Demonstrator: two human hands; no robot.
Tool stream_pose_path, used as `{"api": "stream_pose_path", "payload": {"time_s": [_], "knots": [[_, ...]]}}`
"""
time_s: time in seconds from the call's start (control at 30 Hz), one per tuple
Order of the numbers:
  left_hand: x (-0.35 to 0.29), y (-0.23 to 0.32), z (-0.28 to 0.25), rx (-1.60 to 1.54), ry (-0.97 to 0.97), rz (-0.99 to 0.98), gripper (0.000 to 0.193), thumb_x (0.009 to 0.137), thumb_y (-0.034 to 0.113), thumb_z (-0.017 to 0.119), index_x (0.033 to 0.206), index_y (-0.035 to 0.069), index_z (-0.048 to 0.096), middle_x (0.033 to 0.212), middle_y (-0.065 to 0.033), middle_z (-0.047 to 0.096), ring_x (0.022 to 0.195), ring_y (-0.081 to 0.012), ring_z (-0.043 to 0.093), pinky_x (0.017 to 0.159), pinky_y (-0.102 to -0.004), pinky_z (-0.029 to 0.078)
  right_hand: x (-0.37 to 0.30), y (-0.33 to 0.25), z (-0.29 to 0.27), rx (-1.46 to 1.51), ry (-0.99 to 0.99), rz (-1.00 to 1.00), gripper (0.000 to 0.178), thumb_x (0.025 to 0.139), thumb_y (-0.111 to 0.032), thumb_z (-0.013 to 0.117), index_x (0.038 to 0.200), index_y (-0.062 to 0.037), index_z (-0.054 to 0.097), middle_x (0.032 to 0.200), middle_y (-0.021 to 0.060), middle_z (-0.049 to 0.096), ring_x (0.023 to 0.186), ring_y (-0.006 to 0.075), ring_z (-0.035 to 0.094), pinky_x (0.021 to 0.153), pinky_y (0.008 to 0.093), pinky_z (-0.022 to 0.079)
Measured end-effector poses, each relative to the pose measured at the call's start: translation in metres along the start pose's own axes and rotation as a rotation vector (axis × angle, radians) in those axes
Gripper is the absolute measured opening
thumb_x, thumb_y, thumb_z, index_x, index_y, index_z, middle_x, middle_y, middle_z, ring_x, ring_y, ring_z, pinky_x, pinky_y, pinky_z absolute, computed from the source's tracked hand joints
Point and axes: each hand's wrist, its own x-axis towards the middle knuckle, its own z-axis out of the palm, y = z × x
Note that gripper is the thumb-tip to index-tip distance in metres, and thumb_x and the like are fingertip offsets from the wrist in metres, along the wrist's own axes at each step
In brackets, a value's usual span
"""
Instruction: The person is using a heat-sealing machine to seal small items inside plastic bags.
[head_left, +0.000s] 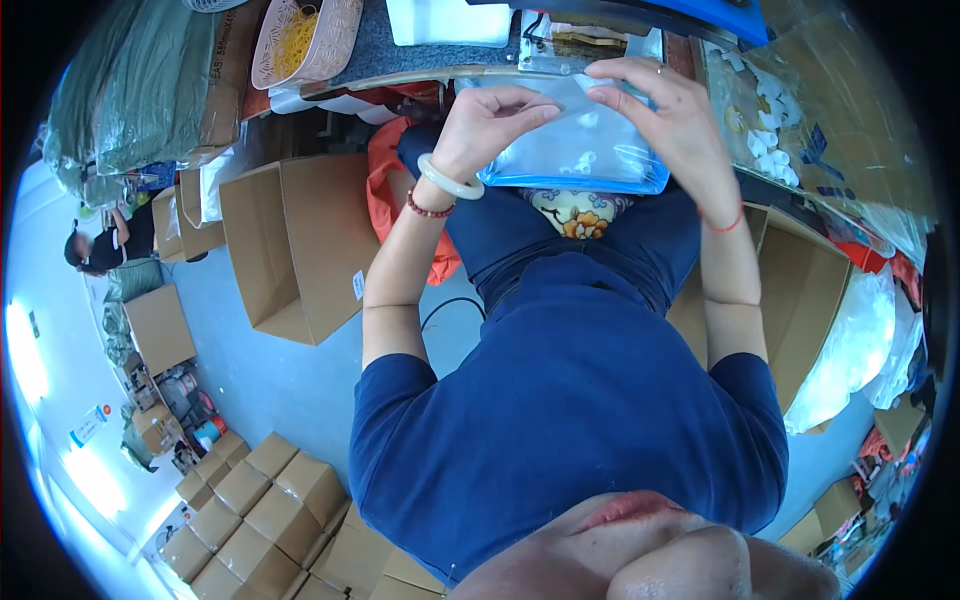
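Note:
A clear plastic bag (585,160) with a blue lower edge lies across my lap, below the table edge. Over its left part my left hand (490,125) is closed in a pinch, thumb against fingertips. What sits in that pinch, perhaps thin clear film, is too small to make out. My right hand (668,118) hovers over the bag's upper right, its thumb and forefinger apart near the table edge. Between the hands, the bag's clear surface shines with reflections.
On the table stand a pale basket (345,30) of yellow bands, a white sheet (447,22) and a metal fixture (575,45). White pieces (770,120) lie at right. Open cartons (300,245) flank my legs. Stacked boxes (265,510) and a person (100,245) are at left.

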Motion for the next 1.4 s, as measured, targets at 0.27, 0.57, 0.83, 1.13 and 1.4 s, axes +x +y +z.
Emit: {"api": "stream_pose_path", "payload": {"time_s": [0.27,0.57,0.83,1.13,1.4], "knots": [[0.044,-0.048,0.020,-0.636,-0.152,-0.463,0.023,0.092,0.007,0.064,0.110,-0.007,0.066,0.108,-0.0151,0.069,0.095,-0.0213,0.069,0.089,-0.0324,0.055,-0.001,0.055,-0.007,-0.144,-0.076,0.337,0.031,0.093,-0.028,0.062,0.118,-0.0084,0.064,0.107,0.0141,0.070,0.096,0.0285,0.067,0.083,0.0342,0.051],[0.076,-0.068,0.026,-0.791,-0.091,-0.400,0.027,0.091,0.011,0.068,0.113,-0.005,0.065,0.110,-0.0121,0.069,0.098,-0.0171,0.067,0.082,-0.0304,0.056,-0.030,0.164,-0.033,-1.129,0.216,0.295,0.028,0.092,-0.015,0.055,0.119,-0.0093,0.060,0.122,0.0186,0.056,0.108,0.0374,0.057,0.087,0.0481,0.049],[0.110,-0.095,-0.127,0.902,0.721,0.462,0.043,0.083,0.025,0.074,0.122,0.013,0.062,0.143,-0.0207,0.043,0.128,-0.0394,0.045,0.106,-0.0454,0.038,-0.039,0.175,-0.031,-0.964,0.304,0.442,0.028,0.091,-0.019,0.060,0.118,-0.0100,0.062,0.119,0.0175,0.058,0.103,0.0359,0.060,0.086,0.0453,0.051],[0.101,-0.113,-0.103,0.634,0.700,0.331,0.060,0.081,0.015,0.075,0.137,0.012,0.052,0.148,-0.0213,0.033,0.128,-0.0409,0.043,0.100,-0.0425,0.044,-0.037,0.176,-0.038,-0.971,0.373,0.347,0.032,0.092,-0.023,0.061,0.122,-0.0110,0.061,0.113,0.0223,0.058,0.098,0.0422,0.060,0.083,0.0484,0.051],[0.096,-0.098,-0.070,0.957,0.769,0.564,0.049,0.082,0.032,0.075,0.123,0.009,0.063,0.139,-0.0178,0.051,0.127,-0.0359,0.047,0.109,-0.0485,0.033,-0.042,0.170,-0.032,-1.110,0.310,0.212,0.026,0.091,-0.018,0.062,0.116,-0.0108,0.064,0.110,0.0214,0.060,0.099,0.0394,0.062,0.085,0.0458,0.050]]}}
